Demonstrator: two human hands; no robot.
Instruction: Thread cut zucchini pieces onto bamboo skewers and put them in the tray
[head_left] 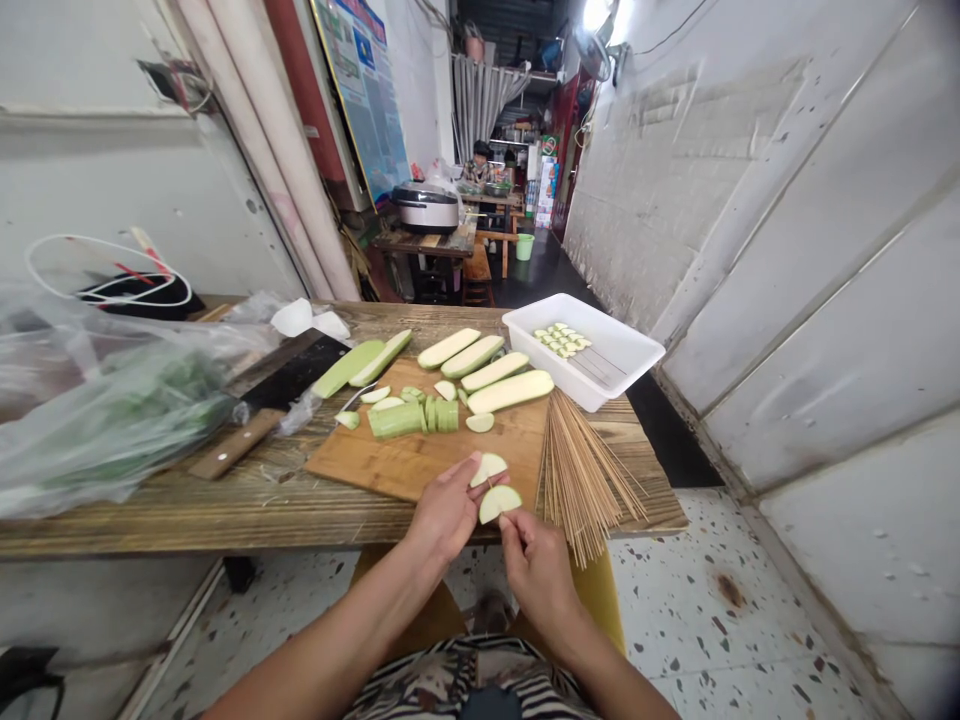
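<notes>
right hand (pixel 538 562) touches nearer slice (pixel 499 502), long axis crosswise

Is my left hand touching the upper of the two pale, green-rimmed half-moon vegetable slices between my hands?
Touching. The head view shows it: your left hand grips the upper half-moon slice at its left end, thumb overlapping its edge.

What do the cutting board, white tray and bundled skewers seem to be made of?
Cutting board: wood or bamboo, smooth, going by its warm tan tone and faint grain.
White tray: probably plastic, with a soft sheen, given its even colour and rounded corners.
Skewers: likely bamboo, seemingly unvarnished; thin, straight, tan sticks.
</notes>
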